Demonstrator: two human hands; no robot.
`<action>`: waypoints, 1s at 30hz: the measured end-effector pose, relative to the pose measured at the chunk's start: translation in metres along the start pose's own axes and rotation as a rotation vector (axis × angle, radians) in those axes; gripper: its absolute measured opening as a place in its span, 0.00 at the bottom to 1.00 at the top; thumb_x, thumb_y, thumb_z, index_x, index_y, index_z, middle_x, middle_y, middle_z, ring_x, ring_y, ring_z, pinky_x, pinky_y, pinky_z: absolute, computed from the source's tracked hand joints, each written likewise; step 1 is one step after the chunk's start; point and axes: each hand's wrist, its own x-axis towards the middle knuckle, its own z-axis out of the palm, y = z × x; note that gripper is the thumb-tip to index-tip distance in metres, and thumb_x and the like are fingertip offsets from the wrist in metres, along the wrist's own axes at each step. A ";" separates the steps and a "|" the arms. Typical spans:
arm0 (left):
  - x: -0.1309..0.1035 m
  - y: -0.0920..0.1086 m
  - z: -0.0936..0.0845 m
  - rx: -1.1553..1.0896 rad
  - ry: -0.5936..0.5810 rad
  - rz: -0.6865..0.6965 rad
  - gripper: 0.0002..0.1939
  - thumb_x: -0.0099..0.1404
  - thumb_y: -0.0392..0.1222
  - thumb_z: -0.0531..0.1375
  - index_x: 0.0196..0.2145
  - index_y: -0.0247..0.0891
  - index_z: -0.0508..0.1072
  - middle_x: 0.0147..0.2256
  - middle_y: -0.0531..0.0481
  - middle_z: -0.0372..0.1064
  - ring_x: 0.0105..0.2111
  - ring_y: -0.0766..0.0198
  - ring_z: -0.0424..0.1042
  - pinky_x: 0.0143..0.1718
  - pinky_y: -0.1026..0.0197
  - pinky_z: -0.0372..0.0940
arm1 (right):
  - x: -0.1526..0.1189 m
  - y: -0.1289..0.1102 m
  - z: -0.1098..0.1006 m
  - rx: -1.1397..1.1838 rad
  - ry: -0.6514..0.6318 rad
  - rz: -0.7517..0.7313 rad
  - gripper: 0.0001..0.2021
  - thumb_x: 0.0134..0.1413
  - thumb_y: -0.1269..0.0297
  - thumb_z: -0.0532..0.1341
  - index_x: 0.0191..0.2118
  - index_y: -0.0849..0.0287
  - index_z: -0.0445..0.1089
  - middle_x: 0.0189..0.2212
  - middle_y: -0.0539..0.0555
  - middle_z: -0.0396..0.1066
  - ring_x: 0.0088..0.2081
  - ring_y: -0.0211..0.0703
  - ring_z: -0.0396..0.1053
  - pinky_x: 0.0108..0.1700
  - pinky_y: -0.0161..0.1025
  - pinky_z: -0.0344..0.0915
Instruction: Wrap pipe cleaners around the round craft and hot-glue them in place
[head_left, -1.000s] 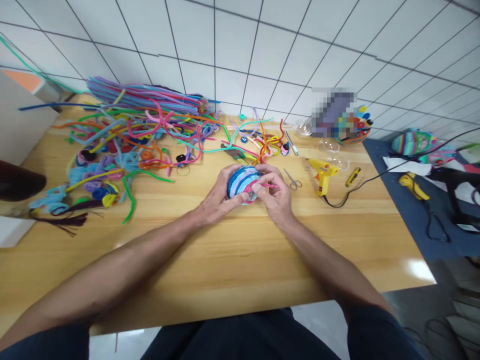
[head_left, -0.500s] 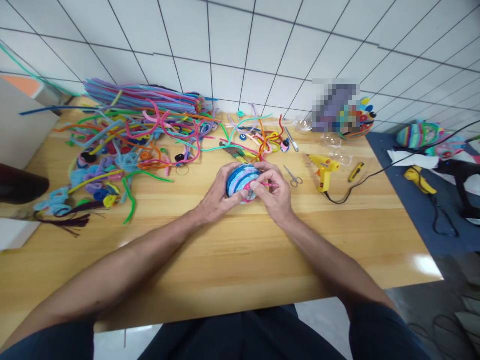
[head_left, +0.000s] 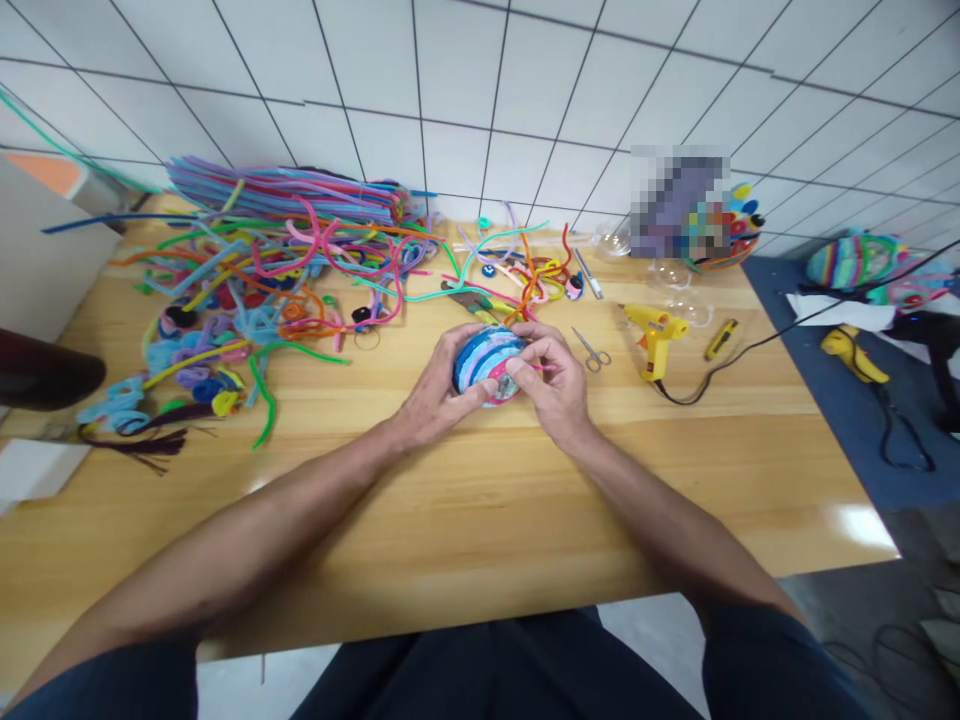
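Observation:
Between my hands is a ball [head_left: 480, 362] wound with pipe cleaners in blue, purple and pink bands, held just over the wooden table. My left hand [head_left: 436, 393] wraps round its left side, with the thumb pressed near the pink band. On the right, my right hand [head_left: 556, 388] pinches a pink pipe cleaner [head_left: 541, 367] between thumb and forefinger, against the ball's side. A greyish, see-through patch of the ball shows between the two thumbs. The ball's far side is hidden by my fingers. Pliers [head_left: 469, 298] lie just behind the ball.
Loose pipe cleaners [head_left: 217, 290] cover the table's left side, with a bundle [head_left: 285, 193] along the wall. To the right lie small scissors [head_left: 596, 358], a yellow glue gun [head_left: 654, 335] with its cord, a yellow cutter [head_left: 721, 340] and clear plastic domes [head_left: 670, 273].
The right thumb has shifted slightly to the right, so more of the ball's greyish patch shows. The left hand keeps its hold. The whole view has moved a little.

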 end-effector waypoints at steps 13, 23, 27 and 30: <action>0.000 0.004 0.000 -0.022 -0.008 -0.009 0.39 0.78 0.65 0.68 0.73 0.44 0.60 0.71 0.34 0.66 0.71 0.42 0.73 0.72 0.37 0.74 | -0.002 -0.003 0.002 0.016 -0.005 -0.024 0.11 0.67 0.51 0.74 0.37 0.49 0.77 0.57 0.56 0.81 0.62 0.57 0.78 0.69 0.60 0.73; 0.002 0.000 0.002 -0.101 0.014 -0.011 0.39 0.77 0.63 0.70 0.72 0.46 0.58 0.72 0.34 0.65 0.73 0.42 0.71 0.73 0.37 0.73 | -0.002 -0.002 0.001 -0.025 -0.009 -0.003 0.12 0.68 0.49 0.73 0.38 0.49 0.76 0.58 0.56 0.81 0.64 0.59 0.77 0.65 0.60 0.76; 0.003 0.001 0.002 -0.121 -0.018 -0.005 0.38 0.77 0.64 0.69 0.71 0.46 0.57 0.72 0.33 0.63 0.74 0.42 0.70 0.75 0.36 0.71 | -0.001 -0.003 0.001 -0.039 -0.015 -0.010 0.12 0.67 0.49 0.73 0.38 0.49 0.76 0.58 0.57 0.81 0.63 0.58 0.77 0.65 0.60 0.76; 0.003 0.004 0.001 -0.102 -0.013 -0.010 0.39 0.76 0.66 0.69 0.70 0.46 0.57 0.71 0.34 0.64 0.73 0.43 0.71 0.74 0.38 0.72 | -0.002 -0.004 0.001 -0.062 -0.017 -0.031 0.11 0.67 0.51 0.73 0.38 0.49 0.76 0.58 0.56 0.81 0.63 0.58 0.77 0.68 0.61 0.75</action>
